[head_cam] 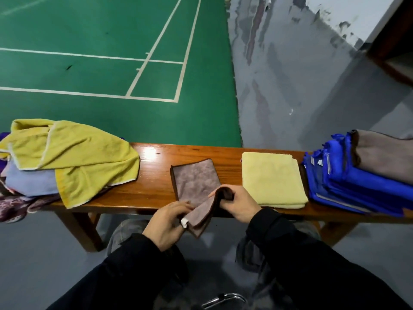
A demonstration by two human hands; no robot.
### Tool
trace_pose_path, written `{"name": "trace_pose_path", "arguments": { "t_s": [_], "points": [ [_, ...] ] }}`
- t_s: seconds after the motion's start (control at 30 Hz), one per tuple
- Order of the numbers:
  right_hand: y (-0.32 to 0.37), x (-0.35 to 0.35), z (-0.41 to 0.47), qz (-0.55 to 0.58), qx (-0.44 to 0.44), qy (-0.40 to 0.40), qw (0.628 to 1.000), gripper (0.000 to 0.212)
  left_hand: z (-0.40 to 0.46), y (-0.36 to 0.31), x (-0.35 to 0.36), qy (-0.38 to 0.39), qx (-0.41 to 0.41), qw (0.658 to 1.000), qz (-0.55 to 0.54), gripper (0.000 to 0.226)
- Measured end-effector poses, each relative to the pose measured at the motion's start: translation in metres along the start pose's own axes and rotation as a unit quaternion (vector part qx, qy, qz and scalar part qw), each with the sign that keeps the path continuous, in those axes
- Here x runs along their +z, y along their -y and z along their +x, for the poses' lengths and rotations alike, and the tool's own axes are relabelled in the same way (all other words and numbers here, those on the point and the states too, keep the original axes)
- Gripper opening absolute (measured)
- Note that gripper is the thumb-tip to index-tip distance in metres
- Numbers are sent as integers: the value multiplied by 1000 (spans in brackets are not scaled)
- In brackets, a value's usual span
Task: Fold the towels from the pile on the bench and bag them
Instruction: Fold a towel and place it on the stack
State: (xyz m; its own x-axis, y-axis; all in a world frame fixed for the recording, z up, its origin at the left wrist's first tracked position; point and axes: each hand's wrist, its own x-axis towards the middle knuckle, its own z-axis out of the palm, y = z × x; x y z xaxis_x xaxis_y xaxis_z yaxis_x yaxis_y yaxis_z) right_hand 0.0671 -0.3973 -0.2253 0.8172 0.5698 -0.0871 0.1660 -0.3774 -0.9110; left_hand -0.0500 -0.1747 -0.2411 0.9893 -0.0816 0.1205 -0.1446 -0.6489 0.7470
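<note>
Both hands pinch the brown towel at the counter's near edge, left hand at its tagged corner, right hand lifting the fold, probably to halve it.

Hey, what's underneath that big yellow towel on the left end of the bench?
Under the yellow towel lies a pale lavender towel, with a dark patterned cloth below it, all on the bench. What lies deeper in the pile is covered.

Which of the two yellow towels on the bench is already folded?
The pale yellow towel, lying flat to the right of the hands; the brighter yellow towel sits crumpled on the pile at left.
</note>
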Motion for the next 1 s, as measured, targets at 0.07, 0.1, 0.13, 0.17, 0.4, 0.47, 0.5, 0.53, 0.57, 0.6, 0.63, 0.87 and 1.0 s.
{"name": "trace_pose_path", "arguments": {
  "t_s": [0.07, 0.1, 0.13, 0.17, 0.4, 0.47, 0.5, 0.53, 0.57, 0.6, 0.63, 0.87, 1.0],
  "points": [
    [3, -2, 8, 65, 50, -44, 996, 24, 10, -4, -1, -60, -74, 993, -74, 16],
    [4, -1, 12, 84, 74, -45, 993, 21, 18, -4, -1, -91, -97, 987, -90, 16],
    [3, -1, 18, 75, 87, -51, 992, 14, 26, -3, -1, -113, -115, 982, -97, 16],
    [0, 0, 25, 44, 95, -67, 992, 7, 35, -2, 0, -124, -136, 978, -101, 15],
    [-3, 14, 58, -131, 108, -144, 975, 29, 66, 14, 7, -133, -258, 956, 49, 33],
    [-7, 19, 63, -176, 105, -160, 966, 32, 68, 14, 7, -150, -257, 952, 77, 31],
    [-10, 22, 65, -197, 105, -170, 960, 34, 69, 14, 8, -158, -259, 949, 88, 30],
    [-12, 25, 67, -213, 104, -182, 954, 36, 69, 15, 8, -162, -262, 946, 99, 29],
    [-14, 28, 69, -226, 102, -196, 949, 37, 69, 16, 8, -162, -265, 944, 108, 29],
    [-15, 30, 70, -240, 99, -210, 943, 37, 69, 17, 8, -160, -263, 944, 118, 29],
    [-17, 32, 72, -251, 95, -220, 938, 36, 70, 18, 8, -157, -261, 944, 129, 29],
    [-19, 43, 78, -265, 102, -239, 929, 35, 72, 20, 11, -161, -272, 935, 161, 34],
    [-6, 41, 81, -268, 149, -196, 932, 31, 70, 20, 19, -189, -261, 939, 120, 55]
  ]
}}
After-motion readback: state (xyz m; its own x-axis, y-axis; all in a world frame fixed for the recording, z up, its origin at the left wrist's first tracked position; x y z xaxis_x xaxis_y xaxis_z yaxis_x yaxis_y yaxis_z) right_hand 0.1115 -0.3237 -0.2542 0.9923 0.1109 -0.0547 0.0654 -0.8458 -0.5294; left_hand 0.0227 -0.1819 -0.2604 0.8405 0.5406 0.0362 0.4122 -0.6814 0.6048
